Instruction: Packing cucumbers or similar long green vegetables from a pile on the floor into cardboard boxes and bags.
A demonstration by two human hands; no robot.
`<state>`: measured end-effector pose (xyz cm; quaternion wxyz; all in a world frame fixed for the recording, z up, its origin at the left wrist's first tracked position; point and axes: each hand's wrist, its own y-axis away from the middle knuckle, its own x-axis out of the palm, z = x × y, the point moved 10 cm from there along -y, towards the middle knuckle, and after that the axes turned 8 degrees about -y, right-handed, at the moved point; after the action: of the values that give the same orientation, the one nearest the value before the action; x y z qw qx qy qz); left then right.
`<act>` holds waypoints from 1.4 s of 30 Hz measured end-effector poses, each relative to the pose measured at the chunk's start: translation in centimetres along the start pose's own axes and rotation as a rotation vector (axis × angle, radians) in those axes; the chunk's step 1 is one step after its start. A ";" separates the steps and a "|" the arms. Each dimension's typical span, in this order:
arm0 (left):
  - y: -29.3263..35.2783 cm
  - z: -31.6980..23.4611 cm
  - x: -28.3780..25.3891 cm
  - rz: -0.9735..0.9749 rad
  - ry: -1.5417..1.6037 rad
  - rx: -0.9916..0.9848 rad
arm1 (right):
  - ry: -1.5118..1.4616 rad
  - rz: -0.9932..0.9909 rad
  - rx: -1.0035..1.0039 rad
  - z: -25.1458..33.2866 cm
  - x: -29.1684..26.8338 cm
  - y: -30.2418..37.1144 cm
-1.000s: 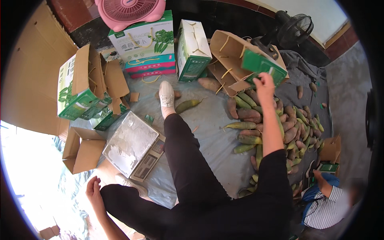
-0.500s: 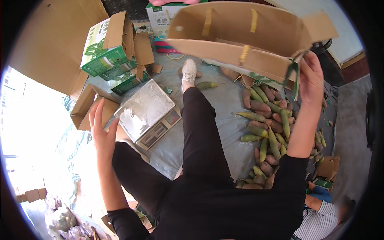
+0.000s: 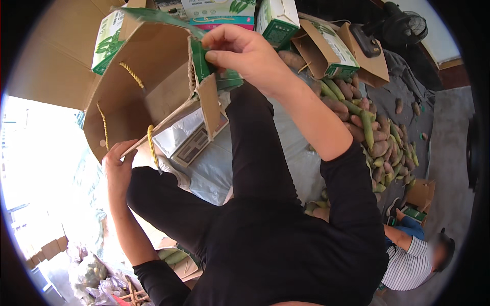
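Behind the carton (image 3: 166,94), half-hidden scale (image 3: 190,145)

Washed-out glare at left, dimmer right side, fisheye-curved edges, black corners

Brown carton (image 3: 166,94) | open-mouthed | tilted | held aloft | outside apparently green

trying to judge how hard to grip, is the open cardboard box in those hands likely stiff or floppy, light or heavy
The box is probably light for its size, as its walls look like thin cardboard. It would likely flex if squeezed, since the open top leaves its sides unbraced. The brown end flap seems to hang loose, so it may flop.
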<state>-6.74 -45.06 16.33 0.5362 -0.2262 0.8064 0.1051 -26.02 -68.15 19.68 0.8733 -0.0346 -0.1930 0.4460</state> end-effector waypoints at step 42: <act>-2.9 5.7 15.8 0.319 -0.154 -0.123 | 0.609 -0.599 1.155 -33.8 -22.1 54.9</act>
<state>-5.78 -49.22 -0.18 0.5580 -0.1189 0.7808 0.2549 -67.23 -48.95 -31.05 0.8522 0.3643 0.3249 0.1885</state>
